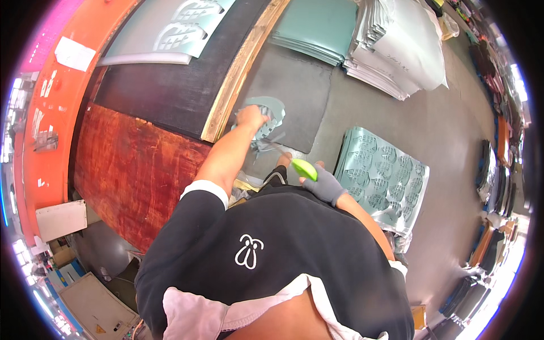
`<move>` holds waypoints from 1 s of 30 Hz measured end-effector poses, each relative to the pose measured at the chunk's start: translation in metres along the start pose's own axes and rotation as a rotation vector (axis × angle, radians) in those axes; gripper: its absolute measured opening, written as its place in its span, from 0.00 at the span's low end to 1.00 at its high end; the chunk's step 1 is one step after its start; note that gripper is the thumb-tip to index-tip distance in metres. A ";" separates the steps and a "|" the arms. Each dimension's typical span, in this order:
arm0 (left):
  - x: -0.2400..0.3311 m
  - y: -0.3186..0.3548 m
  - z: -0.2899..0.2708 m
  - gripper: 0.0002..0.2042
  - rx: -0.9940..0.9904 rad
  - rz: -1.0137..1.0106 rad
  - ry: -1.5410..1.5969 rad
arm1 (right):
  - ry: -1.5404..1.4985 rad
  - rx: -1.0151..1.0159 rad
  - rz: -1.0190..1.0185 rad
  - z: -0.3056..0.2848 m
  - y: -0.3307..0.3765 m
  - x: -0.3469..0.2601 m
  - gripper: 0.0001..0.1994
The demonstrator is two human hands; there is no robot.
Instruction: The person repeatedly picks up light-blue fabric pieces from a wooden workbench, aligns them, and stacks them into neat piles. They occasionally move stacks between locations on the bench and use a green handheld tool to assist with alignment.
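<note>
My bare left hand (251, 117) is closed at the edge of a grey-green cut-out piece (274, 107), which has jagged openings and rests over a dark mat. Loose thin strips (263, 144) hang from its near side. In a grey fingerless glove, my right hand (326, 186) grips a tool with a bright green handle (305, 169). A thin, blurred metal shaft runs from that handle toward the strips; its tip is too smeared to name the kind of tool. My left fingertips are partly hidden by the piece.
Grey-green sheets with pressed or cut shapes (381, 173) lie in a pile at right. Farther off are plain green sheets (317, 28) and a tall white stack (396, 45). A wooden beam (241, 71) edges the black table; a red-brown board (136, 170) adjoins an orange machine (56, 113).
</note>
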State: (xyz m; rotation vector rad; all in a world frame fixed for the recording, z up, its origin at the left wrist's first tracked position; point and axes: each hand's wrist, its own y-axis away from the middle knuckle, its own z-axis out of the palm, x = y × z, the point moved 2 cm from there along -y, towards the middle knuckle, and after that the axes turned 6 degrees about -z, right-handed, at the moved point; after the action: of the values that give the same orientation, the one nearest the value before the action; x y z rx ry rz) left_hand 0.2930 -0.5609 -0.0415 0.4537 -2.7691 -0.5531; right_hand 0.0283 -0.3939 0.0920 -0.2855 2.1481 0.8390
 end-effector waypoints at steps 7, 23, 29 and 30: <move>-0.047 -0.019 0.064 0.28 -0.494 -0.600 1.676 | -0.059 0.032 0.074 0.002 0.010 0.023 0.28; 0.021 0.054 0.057 0.25 -0.649 0.061 1.678 | -0.120 0.198 0.264 -0.020 0.003 0.029 0.29; 0.028 0.058 0.061 0.24 -0.545 0.142 1.574 | -0.089 0.327 0.256 -0.019 0.003 0.027 0.23; 0.026 0.058 0.061 0.23 -0.522 0.151 1.566 | -0.192 0.410 0.467 -0.020 0.006 0.033 0.23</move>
State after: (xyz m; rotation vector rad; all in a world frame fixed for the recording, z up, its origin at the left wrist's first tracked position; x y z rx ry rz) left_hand 0.2350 -0.4994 -0.0666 0.3042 -1.1023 -0.4975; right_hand -0.0077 -0.4002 0.0794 0.5034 2.1689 0.6185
